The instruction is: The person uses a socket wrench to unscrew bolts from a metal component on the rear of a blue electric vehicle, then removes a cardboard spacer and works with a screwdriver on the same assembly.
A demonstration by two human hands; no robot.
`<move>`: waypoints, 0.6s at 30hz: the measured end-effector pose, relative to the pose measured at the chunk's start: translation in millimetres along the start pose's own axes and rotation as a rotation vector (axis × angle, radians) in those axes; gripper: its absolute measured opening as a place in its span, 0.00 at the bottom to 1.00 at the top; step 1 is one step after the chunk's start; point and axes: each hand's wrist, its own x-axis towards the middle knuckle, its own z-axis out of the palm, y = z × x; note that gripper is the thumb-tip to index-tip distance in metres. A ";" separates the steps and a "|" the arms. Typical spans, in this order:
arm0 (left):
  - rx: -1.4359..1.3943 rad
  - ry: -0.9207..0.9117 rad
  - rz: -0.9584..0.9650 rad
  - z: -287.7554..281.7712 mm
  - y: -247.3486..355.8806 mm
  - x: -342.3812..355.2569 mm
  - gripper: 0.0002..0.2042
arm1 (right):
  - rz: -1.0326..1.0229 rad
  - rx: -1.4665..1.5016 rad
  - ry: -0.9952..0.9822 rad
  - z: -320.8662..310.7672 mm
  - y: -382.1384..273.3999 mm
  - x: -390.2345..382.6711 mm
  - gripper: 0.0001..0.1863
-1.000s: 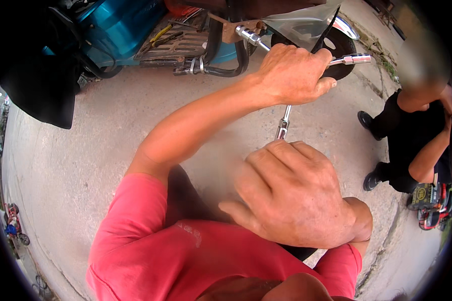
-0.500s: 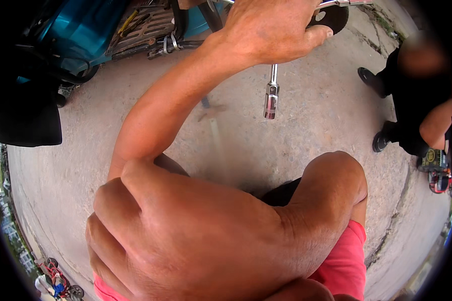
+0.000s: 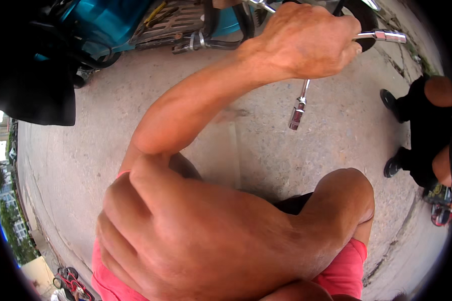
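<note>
My left hand (image 3: pixel 311 42), at the top, is closed around the middle of a chrome three-way socket wrench (image 3: pixel 304 95). One socket end points down, another sticks out to the right past my thumb, and a third arm shows at the upper left of the hand. Large and close in the foreground, my right hand (image 3: pixel 186 226) has its fingers curled over toward the left, in front of my left elbow. Its fingertips and palm are hidden, so whatever it grips cannot be made out.
A teal vehicle (image 3: pixel 103 22) with a slatted metal rack (image 3: pixel 171 22) and black tubing stands at the upper left. A dark wheel (image 3: pixel 361 17) is beyond my left hand. At the right, a person in black (image 3: pixel 422 130) is close by on the concrete ground (image 3: pixel 100 105).
The whole view has shifted, so my left hand and the wrench appear farther right. The wrench has turned slightly, and its right-hand socket now shows. My right hand keeps its curled shape.
</note>
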 end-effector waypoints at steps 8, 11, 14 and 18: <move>-0.118 -0.071 0.068 15.0 33.7 25.3 0.16 | 0.027 -0.033 0.054 7.8 -7.9 -7.8 0.14; -0.044 -0.042 0.125 12.3 5.3 11.9 0.19 | -0.071 -0.077 0.090 28.1 7.9 1.1 0.12; -0.039 -0.006 0.100 15.7 -0.4 -1.7 0.19 | -0.094 0.007 0.029 26.4 -0.3 4.9 0.16; -0.083 -0.020 0.096 8.5 7.6 4.5 0.18 | -0.016 0.100 -0.144 -14.7 -14.3 8.7 0.23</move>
